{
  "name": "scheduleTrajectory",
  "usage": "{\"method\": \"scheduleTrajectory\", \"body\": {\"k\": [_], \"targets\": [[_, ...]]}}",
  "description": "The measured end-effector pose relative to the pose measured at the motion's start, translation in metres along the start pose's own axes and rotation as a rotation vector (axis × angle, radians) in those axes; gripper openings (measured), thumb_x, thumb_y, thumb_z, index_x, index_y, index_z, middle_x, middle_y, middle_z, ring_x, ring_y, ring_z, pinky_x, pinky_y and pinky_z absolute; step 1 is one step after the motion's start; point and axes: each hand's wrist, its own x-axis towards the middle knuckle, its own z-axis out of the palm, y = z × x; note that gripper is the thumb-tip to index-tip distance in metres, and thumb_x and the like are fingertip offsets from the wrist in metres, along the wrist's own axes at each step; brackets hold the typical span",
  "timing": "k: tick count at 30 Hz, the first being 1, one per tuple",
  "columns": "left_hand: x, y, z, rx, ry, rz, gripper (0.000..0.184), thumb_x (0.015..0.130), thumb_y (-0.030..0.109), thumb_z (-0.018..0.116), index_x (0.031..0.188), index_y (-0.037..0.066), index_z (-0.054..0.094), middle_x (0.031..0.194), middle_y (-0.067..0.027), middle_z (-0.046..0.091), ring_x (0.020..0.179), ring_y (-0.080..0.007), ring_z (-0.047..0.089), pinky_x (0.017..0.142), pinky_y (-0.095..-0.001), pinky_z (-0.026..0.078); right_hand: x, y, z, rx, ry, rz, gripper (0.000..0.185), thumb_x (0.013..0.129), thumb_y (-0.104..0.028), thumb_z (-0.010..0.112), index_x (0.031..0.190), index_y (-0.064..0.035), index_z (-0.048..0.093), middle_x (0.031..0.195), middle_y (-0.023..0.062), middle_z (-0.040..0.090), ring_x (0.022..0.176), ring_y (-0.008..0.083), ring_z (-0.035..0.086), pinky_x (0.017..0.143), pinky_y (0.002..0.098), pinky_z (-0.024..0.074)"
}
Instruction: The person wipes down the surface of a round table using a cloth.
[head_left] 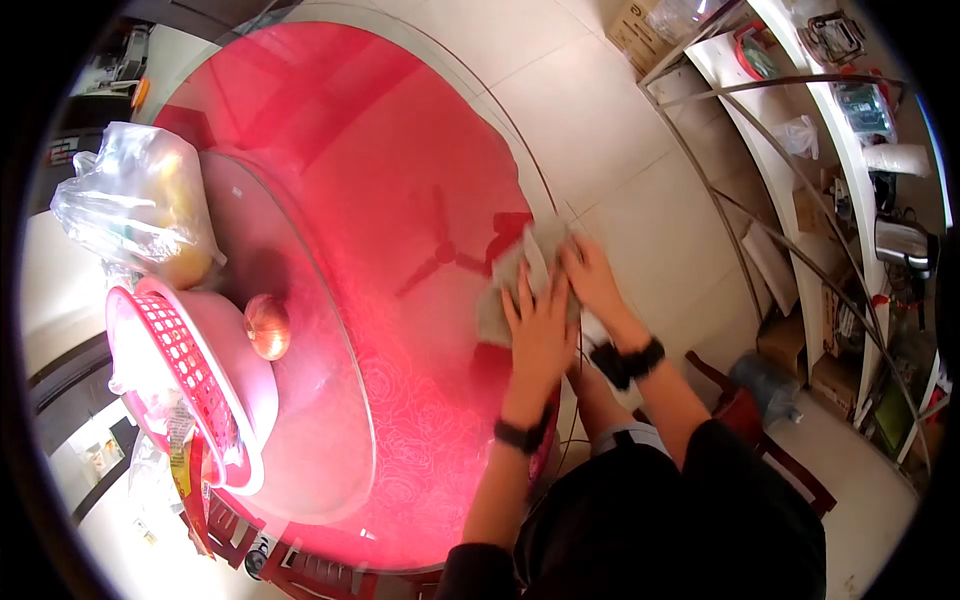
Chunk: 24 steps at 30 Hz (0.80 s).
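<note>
A greyish cloth (pixel 497 312) lies folded and slightly blurred at the right edge of the round red table (pixel 400 160). My left hand (pixel 541 328) rests flat on the cloth with its fingers spread. Just to its right, my right hand (pixel 594 284) has its fingers closed around the cloth's edge, near the table rim. Part of the cloth is hidden under both hands. Each wrist wears a black band.
A round glass turntable (pixel 320 400) on the table bears an onion (pixel 267 327), a pink-and-white basin with a basket (pixel 240 430) and a filled plastic bag (pixel 160 200). Metal-framed shelves (pixel 780 130) stand right. Red chairs (pixel 735 405) are near the table.
</note>
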Motion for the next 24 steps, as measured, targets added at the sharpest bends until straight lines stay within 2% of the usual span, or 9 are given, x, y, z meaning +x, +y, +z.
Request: {"method": "scheduleTrajectory", "body": {"k": [1,3,6,9,11,12,14,16,24], "targets": [[-0.024,0.005,0.009,-0.028,-0.069,-0.021,0.072,0.075,0.021,0.059,0.140,0.007,0.031,0.147,-0.0076,0.026,0.137,-0.0402,0.011,0.107,-0.0602,0.008,-0.028,0.021,0.002,-0.012,0.055,-0.049,0.025,0.089,-0.016,0.050,0.099,0.0073,0.053,0.082,0.0135,0.058,0.081,0.0162,0.053,0.074,0.0282,0.0442],[-0.059,0.014,0.020,-0.026,-0.079,-0.045,0.074,0.075,0.022,0.060,0.140,0.007,0.030,0.147,-0.0086,0.026,0.137,-0.0411,0.011,0.107,-0.0609,0.008,-0.067,-0.003,-0.003,0.254,-0.021,0.168,0.025,0.089,-0.013,0.049,0.104,0.0053,0.053,0.085,0.0125,0.057,0.087,0.0139,0.052,0.080,0.0253,0.0428],[-0.045,0.013,0.016,-0.039,-0.082,-0.052,0.075,0.074,0.022,0.061,0.141,0.007,0.029,0.147,-0.0101,0.025,0.136,-0.0420,0.012,0.107,-0.0611,0.008,-0.047,-0.020,-0.007,0.155,-0.032,0.136,0.023,0.088,-0.013,0.049,0.102,0.0047,0.053,0.085,0.0119,0.057,0.086,0.0128,0.051,0.077,0.0265,0.0428],[0.020,-0.006,-0.002,0.031,0.029,0.022,0.077,0.075,0.024,0.062,0.142,0.007,0.027,0.147,-0.0076,0.026,0.136,-0.0412,0.013,0.106,-0.0603,0.012,0.022,-0.036,0.000,0.044,-0.016,0.038,0.021,0.087,-0.015,0.051,0.094,0.0048,0.054,0.080,0.0119,0.057,0.078,0.0136,0.052,0.071,0.0291,0.0433],[0.071,-0.018,-0.007,0.034,0.151,0.006,0.079,0.076,0.025,0.063,0.142,0.006,0.025,0.147,-0.0098,0.025,0.137,-0.0414,0.011,0.107,-0.0597,0.011,0.088,-0.033,0.013,0.078,-0.023,-0.054,0.026,0.086,-0.021,0.054,0.088,0.0046,0.056,0.073,0.0134,0.059,0.070,0.0171,0.053,0.066,0.0319,0.0446],[0.095,-0.027,-0.008,0.030,0.160,-0.007,0.079,0.077,0.029,0.060,0.143,0.007,0.022,0.149,-0.0100,0.020,0.136,-0.0432,0.010,0.107,-0.0590,0.006,0.116,-0.047,0.012,-0.069,-0.091,-0.041,0.031,0.085,-0.025,0.055,0.090,0.0051,0.059,0.074,0.0143,0.061,0.067,0.0180,0.055,0.064,0.0335,0.0455],[0.132,-0.043,-0.013,0.030,0.168,-0.012,0.078,0.080,0.033,0.057,0.144,0.007,0.020,0.151,-0.0103,0.016,0.135,-0.0445,0.010,0.108,-0.0579,0.001,0.164,-0.062,0.014,-0.056,-0.261,0.019,0.031,0.088,-0.026,0.052,0.091,0.0047,0.060,0.076,0.0063,0.060,0.069,0.0124,0.051,0.065,0.0281,0.0440],[0.154,-0.056,-0.017,0.043,0.173,-0.001,0.076,0.081,0.034,0.055,0.143,0.007,0.020,0.151,-0.0105,0.016,0.136,-0.0436,0.009,0.108,-0.0569,0.000,0.187,-0.065,0.019,-0.044,-0.282,-0.005,0.033,0.088,-0.027,0.052,0.091,0.0047,0.060,0.075,0.0060,0.059,0.069,0.0121,0.051,0.064,0.0276,0.0439],[0.092,-0.033,0.002,0.059,0.213,0.052,0.075,0.081,0.034,0.057,0.143,0.008,0.023,0.149,-0.0115,0.021,0.136,-0.0423,0.012,0.108,-0.0565,0.002,0.132,-0.040,-0.006,0.013,-0.385,-0.024,0.034,0.086,-0.027,0.056,0.095,0.0042,0.063,0.079,0.0062,0.063,0.069,0.0130,0.054,0.062,0.0298,0.0459]]}}
